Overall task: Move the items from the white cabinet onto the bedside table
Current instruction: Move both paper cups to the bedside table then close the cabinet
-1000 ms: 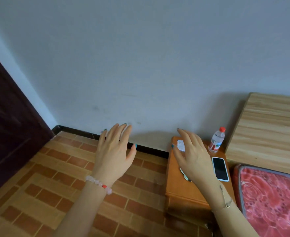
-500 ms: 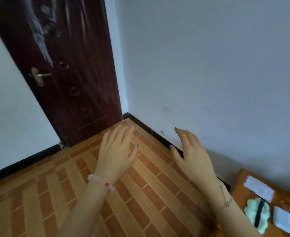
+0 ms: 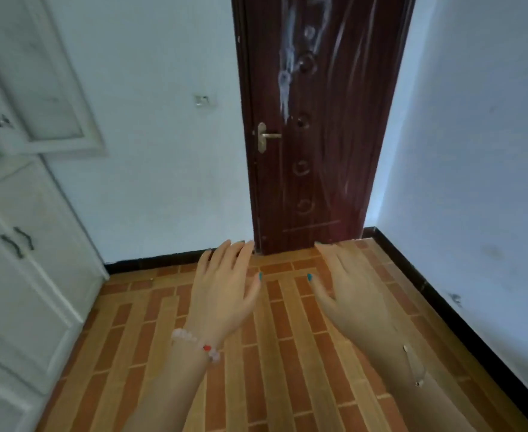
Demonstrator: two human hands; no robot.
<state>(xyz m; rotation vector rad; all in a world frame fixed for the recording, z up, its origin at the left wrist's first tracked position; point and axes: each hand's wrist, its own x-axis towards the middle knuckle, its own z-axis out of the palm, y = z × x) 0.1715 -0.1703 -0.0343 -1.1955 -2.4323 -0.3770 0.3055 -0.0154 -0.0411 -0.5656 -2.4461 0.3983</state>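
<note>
The step in hand looked to be the approach to the tall white panelled cabinet [image 3: 28, 275] to pick up a load. It would go best if the person turned further left until the shelves behind its swung-open upper door [image 3: 41, 88] faced them squarely, reaching in only once the contents could be seen. The items were hidden from this angle (the cabinet sat blurred at the frame's left edge), and the bedside table was out of view altogether. The lower doors, with their dark curved handles [image 3: 17, 243], stood closed.

The left hand [image 3: 225, 294] and the right hand [image 3: 350, 294] were held out side by side, palms down, above the orange brick-patterned tile floor [image 3: 287, 369] and well apart from the cabinet. Both held nothing. The fingers [image 3: 226, 260] lay straight and slightly fanned, thumbs angled toward each other. A pink bead bracelet [image 3: 195, 342] circled the left wrist and a thin silver chain [image 3: 414, 366] the right. Ahead stood a dark brown wooden door [image 3: 318, 120], closed.
</note>
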